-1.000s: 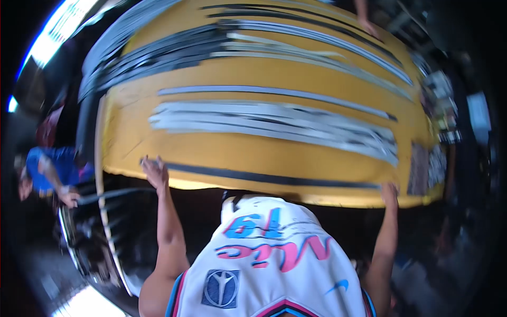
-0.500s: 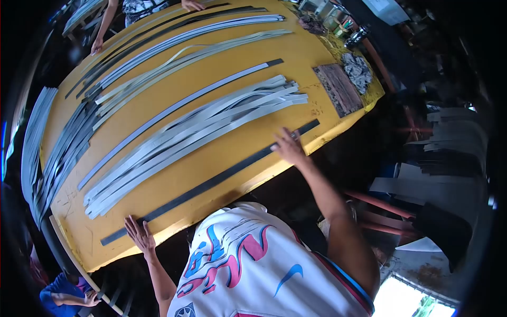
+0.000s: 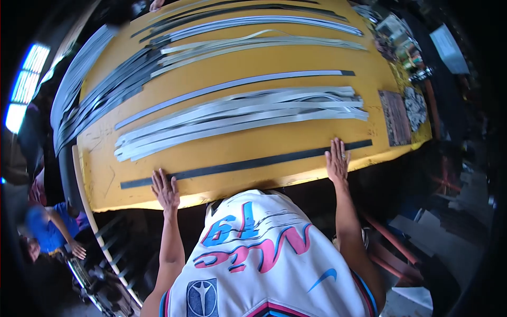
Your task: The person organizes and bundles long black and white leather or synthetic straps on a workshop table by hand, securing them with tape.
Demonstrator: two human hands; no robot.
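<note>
Along the near edge of a yellow table [image 3: 232, 138] lies a long dark strip [image 3: 248, 164], flat and nearly straight. My left hand [image 3: 166, 191] rests with spread fingers at the table edge, its fingertips at the strip's left part. Near the strip's right end, my right hand [image 3: 337, 162] lies flat, fingers stretched out over or against it; a ring shows on one finger. Neither hand grips anything. Beyond the strip is a loose bundle of pale grey-white strips [image 3: 237, 119]. Behind that bundle lies a single pale strip [image 3: 232, 90] with a dark end.
More strips [image 3: 259, 43] lie in rows farther back, and grey strips [image 3: 105, 95] hang over the left edge. A brown block [image 3: 395, 117] and a crumpled cloth [image 3: 415, 108] sit at the right. A person in blue [image 3: 55, 230] is at lower left; another person's hand [image 3: 157, 5] shows at the far edge.
My view has turned, so the table and strips appear more level and shifted right. My right hand now lies flatter, fingers pointing away from me. The left hand stays near the strip's left part.
</note>
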